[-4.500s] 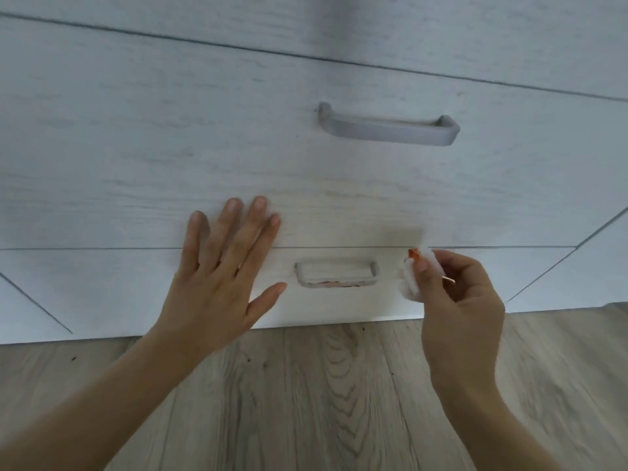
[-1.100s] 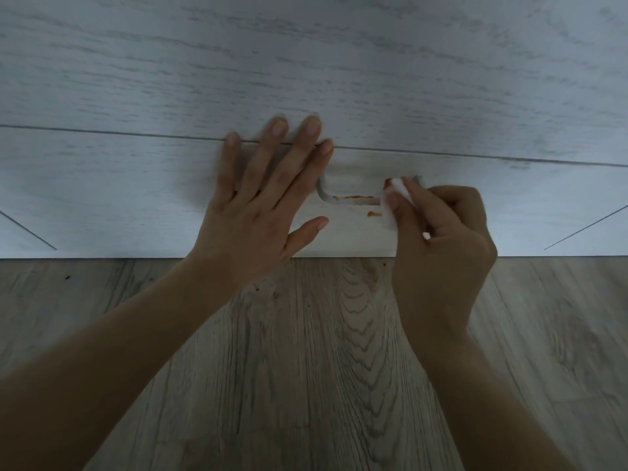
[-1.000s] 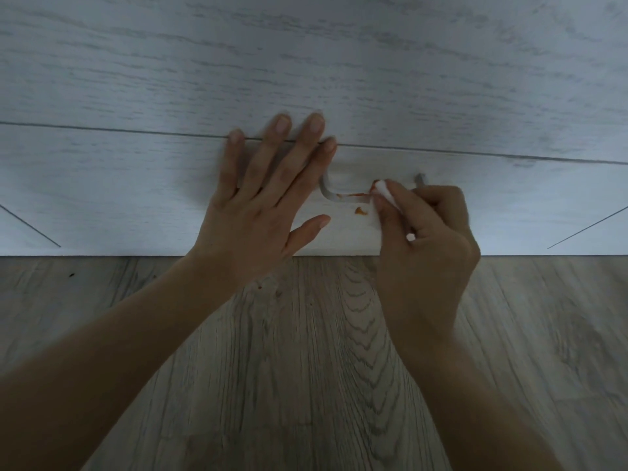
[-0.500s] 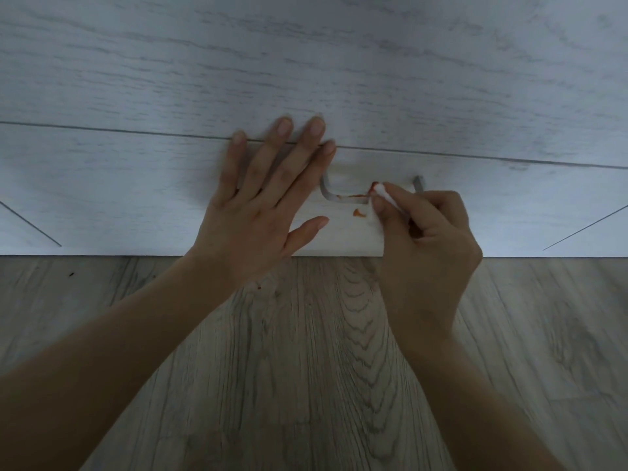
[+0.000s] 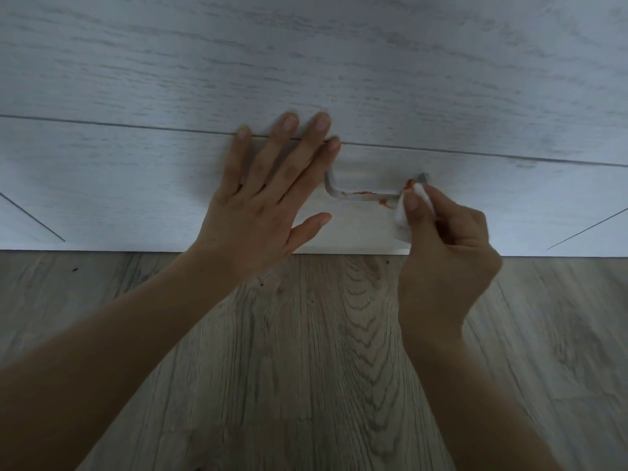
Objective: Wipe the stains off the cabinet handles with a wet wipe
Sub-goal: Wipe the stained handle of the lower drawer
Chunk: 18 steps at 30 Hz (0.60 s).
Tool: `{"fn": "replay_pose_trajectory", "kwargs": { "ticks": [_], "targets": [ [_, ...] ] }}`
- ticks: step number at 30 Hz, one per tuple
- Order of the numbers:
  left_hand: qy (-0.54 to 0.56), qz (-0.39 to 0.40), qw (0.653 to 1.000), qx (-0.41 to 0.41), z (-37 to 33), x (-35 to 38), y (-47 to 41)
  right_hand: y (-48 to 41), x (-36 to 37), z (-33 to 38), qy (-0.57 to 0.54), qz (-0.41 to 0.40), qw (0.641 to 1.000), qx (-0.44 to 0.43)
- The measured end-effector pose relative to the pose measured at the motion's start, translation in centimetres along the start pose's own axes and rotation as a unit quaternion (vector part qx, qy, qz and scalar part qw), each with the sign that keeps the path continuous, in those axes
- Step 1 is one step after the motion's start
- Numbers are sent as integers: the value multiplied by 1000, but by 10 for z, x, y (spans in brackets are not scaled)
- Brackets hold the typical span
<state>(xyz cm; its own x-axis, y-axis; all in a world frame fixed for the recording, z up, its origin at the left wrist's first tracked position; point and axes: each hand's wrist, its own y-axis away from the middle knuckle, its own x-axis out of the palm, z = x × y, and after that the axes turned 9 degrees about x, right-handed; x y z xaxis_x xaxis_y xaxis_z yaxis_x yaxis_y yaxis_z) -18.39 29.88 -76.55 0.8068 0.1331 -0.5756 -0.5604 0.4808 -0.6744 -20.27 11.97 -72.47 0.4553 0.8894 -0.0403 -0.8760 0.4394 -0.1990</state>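
Stains (image 5: 362, 192) of orange-red streak the front of the grey metal bar handle (image 5: 334, 191) on the lowest whitewashed wood-grain drawer front (image 5: 136, 185), just above the grey wood-look plank floor (image 5: 306, 368). The streak covers the bar's middle, with a small blot just left of the crumpled white wet wipe (image 5: 400, 217).

The right hand (image 5: 448, 246) pinches the wipe between thumb and curled fingers and presses it on the handle's right end, where more orange shows at the corner. Half a second ago the wipe sat on the bar's middle; it has slid right. The blot then visible below the middle of the bar is gone from that spot, so the pass seems to have carried some residue along without clearing the streak.

The left hand (image 5: 261, 215) lies flat and spread on the drawer front, fingertips across the seam to the drawer above, beside the handle's left end and gripping nothing.

More strokes look needed on this handle.
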Motion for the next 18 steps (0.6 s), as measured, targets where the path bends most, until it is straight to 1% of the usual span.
{"fn": "replay_pose_trajectory", "kwargs": {
  "ticks": [2,5,8,9,12,13,14,16,18],
  "targets": [
    [-3,0,1000,0,-1,0,0,0,0,2,30,18,999,-24],
    [-9,2,1000,3,0,-1,0,1,1,1,9,-4,1000,-23],
    [-5,7,1000,9,1,-2,1,13,11,4,53,43,996,-64],
    [-2,8,1000,10,2,-3,1,13,12,4,53,43,995,-66],
    [5,5,1000,12,4,-5,2,7,9,4,0,-5,1000,-22],
    [9,4,1000,14,5,-6,2,7,9,3,-8,-7,1000,-15],
    [12,5,1000,16,7,-6,2,8,10,3,-2,5,1000,-19],
    [17,9,1000,16,8,-6,2,13,12,4,39,56,996,-49],
    [20,9,1000,17,8,-7,2,13,12,4,58,71,994,-66]
  ]
}}
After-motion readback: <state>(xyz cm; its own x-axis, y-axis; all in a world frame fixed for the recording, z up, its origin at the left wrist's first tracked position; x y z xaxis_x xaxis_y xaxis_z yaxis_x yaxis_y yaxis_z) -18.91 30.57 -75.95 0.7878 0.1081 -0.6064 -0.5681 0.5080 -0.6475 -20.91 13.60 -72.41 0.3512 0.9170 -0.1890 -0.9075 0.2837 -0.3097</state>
